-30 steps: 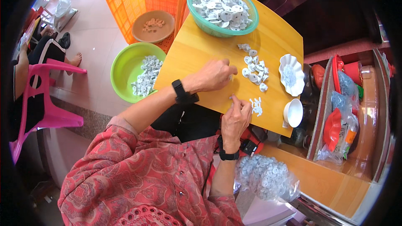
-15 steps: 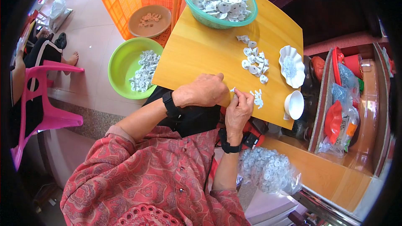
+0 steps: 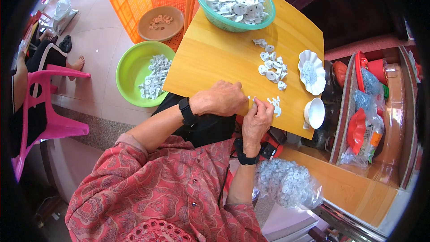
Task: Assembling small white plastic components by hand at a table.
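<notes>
Both hands are close together over the near edge of the yellow table (image 3: 210, 62). My left hand (image 3: 224, 98) is curled closed with its back toward me, so whatever its fingers hold is hidden. Beside it, my right hand (image 3: 258, 116) has thumb and forefinger pinched at a small white piece, only a tip of which shows. Several small white plastic bits (image 3: 274, 106) lie just right of my right fingers. Farther up the table is a loose cluster of round white plastic parts (image 3: 273, 66).
A teal basket (image 3: 237, 26) heaped with white parts stands at the far edge. Right are a scalloped white dish (image 3: 319, 74) and white bowl (image 3: 316, 113). Left are a green basin (image 3: 127, 76), orange crate (image 3: 130, 0) and pink chair (image 3: 58, 116). A clear parts bag (image 3: 291, 183) sits near my right arm.
My hands have shifted slightly: the left a little to the right, the right a touch too. The white piece between them shows less at the fingertips. Everything else stays put.
</notes>
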A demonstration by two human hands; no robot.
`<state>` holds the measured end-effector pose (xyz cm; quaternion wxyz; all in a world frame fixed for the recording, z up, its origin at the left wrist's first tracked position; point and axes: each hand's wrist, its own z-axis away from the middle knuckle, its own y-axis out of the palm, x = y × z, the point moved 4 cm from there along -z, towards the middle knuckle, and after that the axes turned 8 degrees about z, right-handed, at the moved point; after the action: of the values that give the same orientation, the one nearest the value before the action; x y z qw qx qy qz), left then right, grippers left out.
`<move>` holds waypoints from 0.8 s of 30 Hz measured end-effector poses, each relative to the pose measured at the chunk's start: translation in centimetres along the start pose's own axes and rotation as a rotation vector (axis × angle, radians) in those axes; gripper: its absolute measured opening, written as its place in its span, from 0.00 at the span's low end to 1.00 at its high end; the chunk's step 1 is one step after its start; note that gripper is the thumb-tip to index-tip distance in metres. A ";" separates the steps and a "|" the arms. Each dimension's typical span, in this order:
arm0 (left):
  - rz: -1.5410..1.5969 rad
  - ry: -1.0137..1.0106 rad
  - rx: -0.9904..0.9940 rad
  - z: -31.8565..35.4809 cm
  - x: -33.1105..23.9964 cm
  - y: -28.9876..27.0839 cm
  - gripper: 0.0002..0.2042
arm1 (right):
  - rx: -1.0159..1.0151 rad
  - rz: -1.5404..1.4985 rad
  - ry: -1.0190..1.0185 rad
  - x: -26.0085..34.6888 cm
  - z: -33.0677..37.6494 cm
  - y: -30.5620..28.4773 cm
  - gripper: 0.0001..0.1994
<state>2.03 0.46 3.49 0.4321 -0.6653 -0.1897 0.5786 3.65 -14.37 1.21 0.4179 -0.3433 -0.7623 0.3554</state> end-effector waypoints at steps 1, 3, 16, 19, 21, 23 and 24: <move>0.000 0.001 0.001 0.0 0.0 -0.1 0.10 | -0.030 0.041 0.021 -0.2 0.1 -0.2 0.10; 0.028 -0.010 0.024 0.2 -0.1 -0.3 0.11 | -0.019 0.048 0.014 -0.3 0.2 -0.4 0.10; 0.469 -0.020 -0.215 1.4 2.9 0.3 0.16 | 0.012 0.114 -0.112 0.4 1.3 -1.6 0.10; 0.607 -0.029 -0.273 1.7 3.4 0.2 0.14 | -0.036 -0.008 -0.022 -0.2 1.6 -1.4 0.09; 1.216 -0.237 -0.200 2.0 3.8 1.1 0.13 | -0.041 -0.008 -0.010 -0.5 1.5 -1.5 0.09; 1.295 -0.221 -0.211 2.3 3.5 1.2 0.13 | -0.049 -0.008 0.003 -0.7 1.6 -1.6 0.08; 1.370 -0.206 -0.232 2.5 3.5 1.1 0.13 | -0.051 0.001 -0.005 -0.6 1.7 -1.6 0.09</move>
<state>0.37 3.34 0.57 -0.1238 -0.6185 0.1719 0.7567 2.06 -16.13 1.62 0.4070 -0.3531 -0.7721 0.3370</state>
